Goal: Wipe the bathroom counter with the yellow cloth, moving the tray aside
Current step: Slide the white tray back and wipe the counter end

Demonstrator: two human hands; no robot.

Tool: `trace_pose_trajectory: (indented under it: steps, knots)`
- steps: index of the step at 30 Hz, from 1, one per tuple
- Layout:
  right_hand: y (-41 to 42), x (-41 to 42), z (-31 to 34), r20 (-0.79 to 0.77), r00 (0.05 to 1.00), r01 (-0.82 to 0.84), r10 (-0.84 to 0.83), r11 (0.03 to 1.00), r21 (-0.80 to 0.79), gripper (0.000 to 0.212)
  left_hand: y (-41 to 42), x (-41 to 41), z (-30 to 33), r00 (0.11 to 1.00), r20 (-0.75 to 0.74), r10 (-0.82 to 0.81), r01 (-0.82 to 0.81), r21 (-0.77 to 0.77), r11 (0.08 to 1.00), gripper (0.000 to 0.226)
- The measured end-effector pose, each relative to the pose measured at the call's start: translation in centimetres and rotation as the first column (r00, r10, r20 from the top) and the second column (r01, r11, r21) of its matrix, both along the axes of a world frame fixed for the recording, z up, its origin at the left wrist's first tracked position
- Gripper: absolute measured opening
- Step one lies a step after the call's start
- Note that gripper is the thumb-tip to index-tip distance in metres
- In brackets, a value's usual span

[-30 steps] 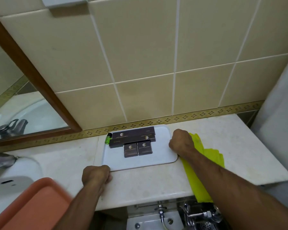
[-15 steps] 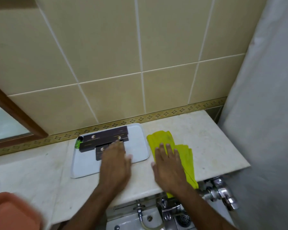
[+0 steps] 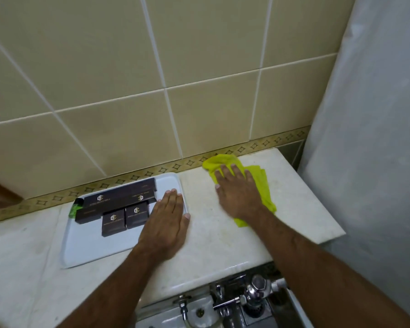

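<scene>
Pressing flat on the yellow cloth [image 3: 258,185], the right hand [image 3: 238,195] has its fingers spread and extended over the fabric, not curled around it. The cloth is bright yellow-green, bunched and creased, and lies on the pale marble counter [image 3: 211,233] toward the back right, its far end touching the patterned border strip [image 3: 152,171] at the foot of the tiled wall [image 3: 199,67]. Part of the cloth is covered by the hand and wrist, so its full outline cannot be made out.

To the left, well apart from the cloth, the white tray [image 3: 81,245] sits on the counter with its long side near the wall. The left hand [image 3: 168,218] lies palm down with fingers straight and together on the tray's right end, the thumb reaching over its edge; it grips nothing. That hand hides the tray's right front corner.

On the tray lie dark brown boxes [image 3: 118,202] with small gold logos; the lettering is too small to read. A green object [image 3: 75,208] shows at the tray's left back corner, mostly hidden behind a box.

Chrome plumbing fittings [image 3: 251,297] show below the counter's front edge, and a pale curtain [image 3: 376,138] fills the right side.
</scene>
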State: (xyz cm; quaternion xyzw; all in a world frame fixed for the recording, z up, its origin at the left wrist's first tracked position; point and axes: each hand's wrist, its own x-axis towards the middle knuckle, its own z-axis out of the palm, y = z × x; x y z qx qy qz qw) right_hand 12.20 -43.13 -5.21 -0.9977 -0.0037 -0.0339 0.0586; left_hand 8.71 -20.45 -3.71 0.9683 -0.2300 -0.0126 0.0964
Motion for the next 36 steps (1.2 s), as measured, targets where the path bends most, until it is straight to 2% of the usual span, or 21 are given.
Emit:
trace_pose_trajectory:
  steps: [8, 13, 18, 23, 28, 32, 35, 36]
  knots:
    - [-8.3, -3.1, 0.5, 0.006, 0.973, 0.231, -0.231, 0.973, -0.024, 0.051, 0.3, 0.1, -0.3, 0.996, -0.095, 0.000, -0.001, -0.015, 1.000, 0.069]
    - [-8.7, -7.8, 0.5, 0.000, 0.923, 0.384, -0.384, 0.923, -0.009, 0.053, 0.1, 0.1, -0.2, 0.997, -0.080, -0.004, 0.004, 0.005, 1.000, 0.071]
    - [-5.7, -11.4, 0.5, -0.028, 0.879, 0.476, -0.476, 0.880, -0.004, 0.057, 0.1, 0.2, -0.3, 0.995, -0.094, -0.009, 0.008, -0.004, 1.000, 0.072]
    - [-0.6, -13.4, 0.4, -0.035, 0.902, 0.430, -0.429, 0.902, 0.025, 0.068, 0.2, 0.5, -0.7, 0.998, -0.057, -0.014, 0.014, 0.004, 1.000, 0.070]
    - [7.4, -15.0, 0.2, -0.043, 0.966, 0.260, -0.257, 0.960, 0.106, 0.066, -0.2, 0.1, 0.3, 1.000, -0.027, -0.006, 0.007, 0.043, 0.999, 0.065]
    - [13.0, -16.2, 0.6, -0.010, 0.991, 0.130, -0.130, 0.972, 0.194, 0.062, 0.6, -2.0, 3.7, 0.992, 0.034, 0.121, -0.117, -0.103, 0.988, 0.061]
    - [11.9, -16.9, 1.3, -0.009, 0.999, 0.043, -0.042, 0.973, 0.228, 0.068, 3.0, -5.2, 5.3, 0.977, 0.109, 0.184, -0.168, -0.141, 0.976, 0.050]
    - [11.3, -17.5, 1.5, 0.019, 0.998, 0.051, -0.058, 0.961, 0.272, 0.072, 4.0, -6.7, 5.6, 0.970, 0.113, 0.213, -0.195, -0.156, 0.968, 0.041]
